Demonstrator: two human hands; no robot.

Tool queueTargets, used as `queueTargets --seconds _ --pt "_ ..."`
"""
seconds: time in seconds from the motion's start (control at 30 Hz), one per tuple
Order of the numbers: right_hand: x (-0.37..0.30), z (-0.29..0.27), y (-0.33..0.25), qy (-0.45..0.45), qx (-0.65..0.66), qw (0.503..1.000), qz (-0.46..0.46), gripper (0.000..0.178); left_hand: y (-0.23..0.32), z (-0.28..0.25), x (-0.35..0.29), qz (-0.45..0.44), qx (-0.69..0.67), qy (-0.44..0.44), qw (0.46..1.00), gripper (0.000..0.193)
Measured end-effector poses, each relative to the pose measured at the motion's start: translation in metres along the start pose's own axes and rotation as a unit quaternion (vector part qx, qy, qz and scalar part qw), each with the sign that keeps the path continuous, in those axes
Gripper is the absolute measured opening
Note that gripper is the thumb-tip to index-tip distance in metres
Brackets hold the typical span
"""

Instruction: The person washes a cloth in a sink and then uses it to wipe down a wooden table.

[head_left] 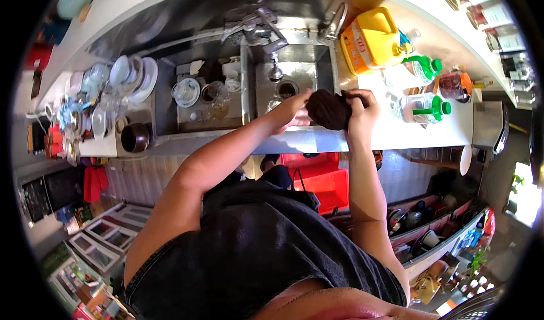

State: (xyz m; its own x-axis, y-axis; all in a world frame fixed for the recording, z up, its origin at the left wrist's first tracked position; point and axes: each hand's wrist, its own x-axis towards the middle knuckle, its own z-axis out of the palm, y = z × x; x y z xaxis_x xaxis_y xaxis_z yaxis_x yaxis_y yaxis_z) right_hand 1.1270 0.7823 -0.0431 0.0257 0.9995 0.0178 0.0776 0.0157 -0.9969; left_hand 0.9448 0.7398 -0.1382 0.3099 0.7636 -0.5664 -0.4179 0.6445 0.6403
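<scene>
A dark brown, ridged bundle that looks like cloth [328, 110] is between my two hands, over the front right corner of the right sink basin [266, 82]. My right hand [362, 113] has its fingers curled round the bundle's right side. At the opposite edge, my left hand [290, 115] meets it with bent fingers, whose tips are partly hidden. A drain hole [287, 89] shows in the basin beyond my left hand, below the faucet [274, 47].
Dishes, including a white bowl [186, 92], lie in the left basin. Stacked plates [145, 81] and a dark brown pot [135, 137] stand farther left. On the right counter are a yellow jug [371, 39] and green-capped bottles [422, 108]. Red bins [326, 190] sit below the counter.
</scene>
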Motion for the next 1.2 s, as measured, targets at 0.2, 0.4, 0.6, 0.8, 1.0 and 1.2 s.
queueTargets --seconds 0.2,0.4,0.6,0.8,1.0,1.2 --pt "-0.053 0.132 -0.035 -0.216 0.186 0.956 0.074 0.022 0.018 -0.05 -0.168 0.127 -0.247 -0.06 0.959 0.078" --pt "-0.158 0.256 -0.102 -0.528 -0.049 0.815 -0.232 0.036 -0.014 -0.131 -0.334 0.347 -0.319 0.035 0.881 0.057" --pt "-0.292 0.411 -0.177 -0.559 -0.083 0.726 -0.392 0.034 -0.077 -0.215 -0.56 0.552 -0.224 0.182 0.782 0.069" --pt "-0.46 0.583 -0.257 -0.632 0.032 0.68 -0.37 0.044 -0.141 -0.296 -0.77 0.564 -0.029 0.42 0.711 0.071" --pt "-0.622 0.747 -0.296 -0.696 0.09 0.585 -0.407 0.039 -0.17 -0.384 -0.915 0.432 0.088 0.593 0.674 0.068" --pt "-0.758 0.9 -0.322 -0.638 0.231 0.483 -0.553 0.04 -0.178 -0.49 -1.016 0.342 0.154 0.742 0.556 0.073"
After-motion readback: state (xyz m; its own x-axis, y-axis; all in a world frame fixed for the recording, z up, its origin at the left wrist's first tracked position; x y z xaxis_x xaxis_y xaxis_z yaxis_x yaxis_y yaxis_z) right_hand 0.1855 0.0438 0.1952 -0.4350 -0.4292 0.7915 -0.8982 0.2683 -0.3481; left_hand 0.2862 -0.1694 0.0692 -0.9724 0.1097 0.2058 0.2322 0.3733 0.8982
